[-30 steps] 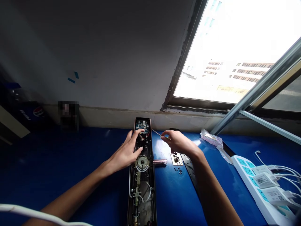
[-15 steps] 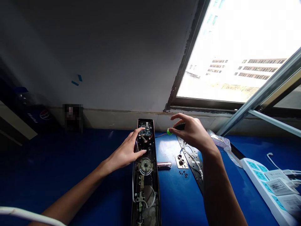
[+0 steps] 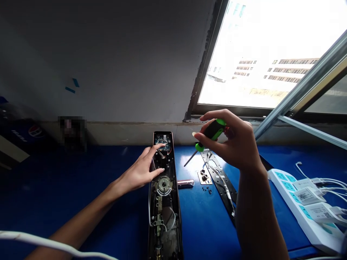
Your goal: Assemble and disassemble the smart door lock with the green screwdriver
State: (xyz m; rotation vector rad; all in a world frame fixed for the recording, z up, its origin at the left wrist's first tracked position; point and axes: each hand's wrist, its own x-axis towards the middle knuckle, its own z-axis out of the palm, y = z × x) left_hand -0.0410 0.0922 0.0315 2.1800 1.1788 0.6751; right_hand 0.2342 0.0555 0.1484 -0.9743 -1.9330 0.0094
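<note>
A long black housing (image 3: 176,202), which looks like an opened electronic door lock, lies on the blue table pointing away from me. Inside it are a circuit board (image 3: 166,139), thin wires and a round metal mechanism (image 3: 163,184). My left hand (image 3: 139,168) rests over its left edge, thumb and index finger spread apart, the index tip by the board. To the right of the housing, my right hand (image 3: 230,142) holds a screwdriver (image 3: 213,130) by its green and black handle. Its shaft slants down to the left, the tip in the air, apart from the housing.
Right of the housing lie a shiny cylinder (image 3: 185,183), a small metal plate (image 3: 204,177), several tiny screws (image 3: 207,190) and a long perforated black plate (image 3: 226,180) with a white cable. A white power strip (image 3: 295,209) with plugs stands at the right. A white cable (image 3: 54,245) crosses lower left.
My right hand has turned and risen, so the screwdriver's handle now shows and its shaft points down. Its tip has moved away from the housing. My left hand stays on the housing.
</note>
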